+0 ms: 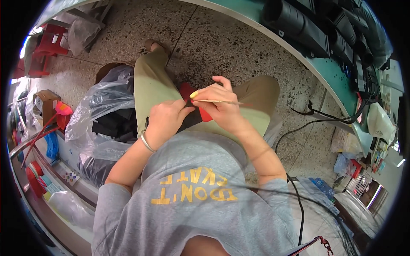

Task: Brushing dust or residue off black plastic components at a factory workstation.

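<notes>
Over my lap, my left hand (165, 120) is closed, its thumb and fingers pinched on a black piece (190, 120) that lies between my hands. A metal bangle circles that wrist. My right hand (222, 106) grips a thin, light-brown stick (218, 101), its left end close to the left fingertips. Something yellow (194, 94) covers one right fingertip. Below the right hand shows a patch of red (205, 114), partly hidden by the fingers. The exact shape of the black piece is hidden by my hands.
Left of my leg stands a clear plastic bag (100, 106) with black parts (115, 126) in it. A green table (252, 10) holds several black housings (294, 25) at the far right. A black cable (284, 136) runs down on the right. Red stools (50, 42) stand far left.
</notes>
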`<state>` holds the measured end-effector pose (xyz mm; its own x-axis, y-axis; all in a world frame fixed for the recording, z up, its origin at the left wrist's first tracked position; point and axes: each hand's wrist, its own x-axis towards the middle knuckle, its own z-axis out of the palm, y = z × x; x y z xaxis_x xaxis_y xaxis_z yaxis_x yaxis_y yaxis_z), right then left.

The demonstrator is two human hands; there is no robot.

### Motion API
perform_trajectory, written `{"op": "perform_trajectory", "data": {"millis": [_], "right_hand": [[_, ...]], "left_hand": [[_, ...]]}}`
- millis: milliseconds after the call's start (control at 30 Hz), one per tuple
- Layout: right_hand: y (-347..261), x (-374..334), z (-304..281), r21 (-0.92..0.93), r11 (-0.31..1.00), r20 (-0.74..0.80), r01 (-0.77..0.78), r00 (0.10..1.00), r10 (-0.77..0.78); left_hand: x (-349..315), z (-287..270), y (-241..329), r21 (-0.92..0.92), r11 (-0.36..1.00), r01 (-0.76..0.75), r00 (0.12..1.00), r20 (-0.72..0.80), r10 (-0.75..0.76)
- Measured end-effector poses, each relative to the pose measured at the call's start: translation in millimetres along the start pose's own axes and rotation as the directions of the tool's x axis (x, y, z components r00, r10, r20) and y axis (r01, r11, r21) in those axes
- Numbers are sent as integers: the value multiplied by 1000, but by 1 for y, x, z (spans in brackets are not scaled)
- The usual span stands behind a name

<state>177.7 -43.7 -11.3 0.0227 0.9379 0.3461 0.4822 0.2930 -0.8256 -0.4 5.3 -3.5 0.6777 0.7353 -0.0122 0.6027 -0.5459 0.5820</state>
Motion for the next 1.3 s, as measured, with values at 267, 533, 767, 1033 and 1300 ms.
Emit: {"op": "perform_trajectory", "data": {"millis": [267,533,767,1033,1300], "right_hand": [[8,1,0,330,792,279,-514,854,439],[24,-1,22,-163,987,143,-7,989,30],[41,-14,-8,-224,960,-442,-168,895,54],[-3,-36,20,66,975,-183,-210,958,219],[-12,-43,27,299,855,-37,-424,890,454]], "left_hand": [[2,2,1,238,938,-253,963,-37,269],[0,11,0,220,946,-237,970,-2,243],[-12,-15,-27,-644,661,384,853,522,13],[-20,-22,-29,-855,-40,517,831,512,-217],[-19,-10,-6,-908,-11,419,849,396,-350]]}}
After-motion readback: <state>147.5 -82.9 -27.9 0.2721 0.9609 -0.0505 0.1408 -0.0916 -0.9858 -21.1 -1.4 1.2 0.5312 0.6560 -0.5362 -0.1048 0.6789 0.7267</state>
